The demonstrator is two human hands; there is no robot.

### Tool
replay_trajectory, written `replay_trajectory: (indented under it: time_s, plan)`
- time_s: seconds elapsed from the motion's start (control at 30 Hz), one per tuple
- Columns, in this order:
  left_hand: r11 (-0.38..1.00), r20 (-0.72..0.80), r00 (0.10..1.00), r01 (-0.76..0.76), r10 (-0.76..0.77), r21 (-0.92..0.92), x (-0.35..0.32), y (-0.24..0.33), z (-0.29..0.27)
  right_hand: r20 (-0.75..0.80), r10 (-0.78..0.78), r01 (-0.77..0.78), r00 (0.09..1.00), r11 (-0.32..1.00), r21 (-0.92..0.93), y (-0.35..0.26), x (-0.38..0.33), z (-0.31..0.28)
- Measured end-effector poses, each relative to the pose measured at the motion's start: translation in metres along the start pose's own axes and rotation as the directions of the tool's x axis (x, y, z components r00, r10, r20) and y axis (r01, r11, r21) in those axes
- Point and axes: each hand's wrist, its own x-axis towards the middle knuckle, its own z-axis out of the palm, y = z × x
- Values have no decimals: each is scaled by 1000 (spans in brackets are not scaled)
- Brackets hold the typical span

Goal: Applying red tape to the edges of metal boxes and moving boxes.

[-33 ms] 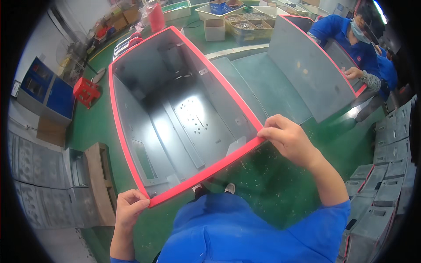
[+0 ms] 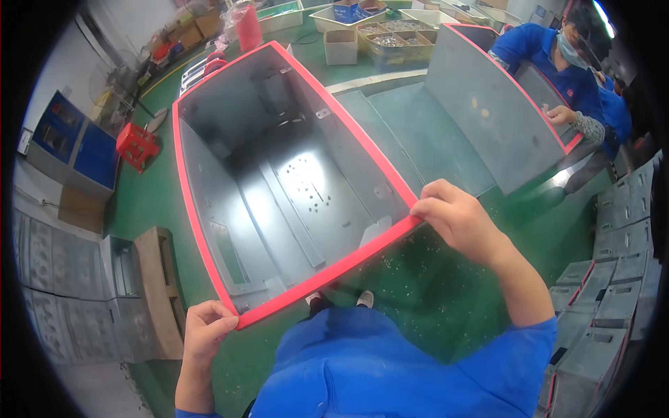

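In front of me lies a large open grey metal cabinet box [image 2: 279, 174], its open face up and its rim lined with a red edging strip [image 2: 334, 270]. My left hand [image 2: 207, 326] pinches the strip at the near left corner, thumb on top. At the near right corner my right hand [image 2: 456, 216] is closed on the same strip between thumb and fingers. Slots and small holes show in the box's floor, along with a bright reflection. What the fingertips press on underneath is hidden.
Across the bench [image 2: 432, 132], a co-worker in blue [image 2: 529, 49] handles a second red-edged cabinet [image 2: 481, 111]. A red stool [image 2: 137, 146] and a wooden pallet [image 2: 157, 279] stand left. Grey metal boxes [image 2: 592, 348] are stacked right. Parts bins [image 2: 394, 42] sit at the back.
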Motion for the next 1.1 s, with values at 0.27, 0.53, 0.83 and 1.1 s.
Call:
replay_trajectory:
  time_s: [0.27,0.53,0.83,1.1]
  plan:
    - [1000,26,1000,-7,7,-3,2,1,-1,162,108,-123,981,989,87,5,9,-8]
    - [1000,28,999,-25,25,-18,1,0,0,266,91,-79,959,995,-56,-1,14,-15]
    - [999,30,999,-27,28,-20,1,-2,-1,486,229,-275,843,961,24,0,35,-29]
    - [1000,38,999,-16,17,-20,2,-1,-3,519,206,-234,829,972,-13,5,38,-25]
